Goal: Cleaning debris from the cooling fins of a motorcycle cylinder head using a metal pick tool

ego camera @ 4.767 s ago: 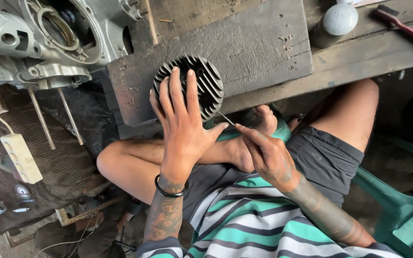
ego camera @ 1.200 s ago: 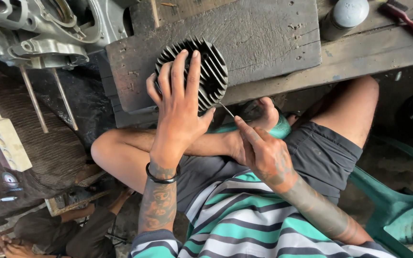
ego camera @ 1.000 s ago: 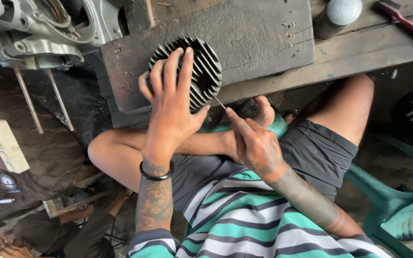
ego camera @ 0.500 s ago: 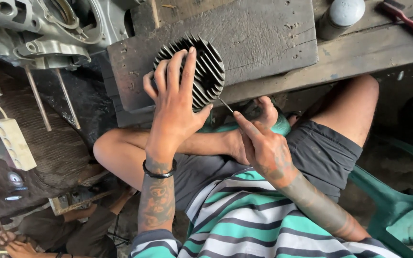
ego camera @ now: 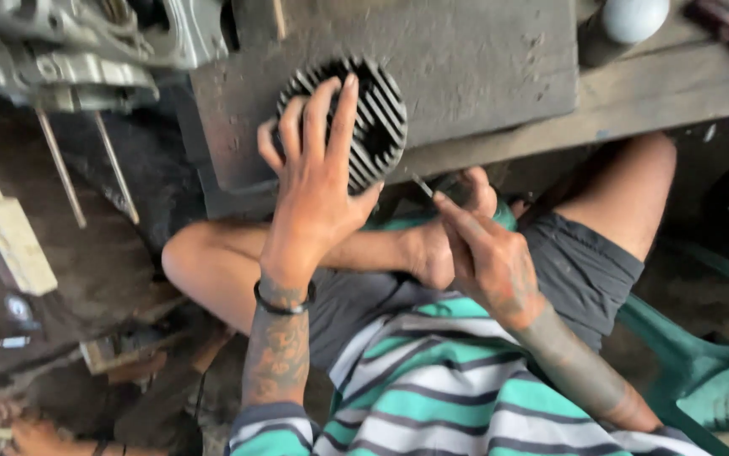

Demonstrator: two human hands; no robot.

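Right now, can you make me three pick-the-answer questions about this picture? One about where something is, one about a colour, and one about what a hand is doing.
1. Where is the left hand?
A. On the round finned metal part
B. On the green chair
C. On the floor

2. What colours are the shirt stripes?
A. Red and yellow
B. Teal, white and dark
C. All black

3. What is the right hand doing?
A. Lying open and empty
B. Pinching a thin metal tool
C. Holding a cup

Answers:
1 A, its fingers spread over the fins.
2 B, those bands show on the shirt.
3 B, its fingers close around the tool beside the part.
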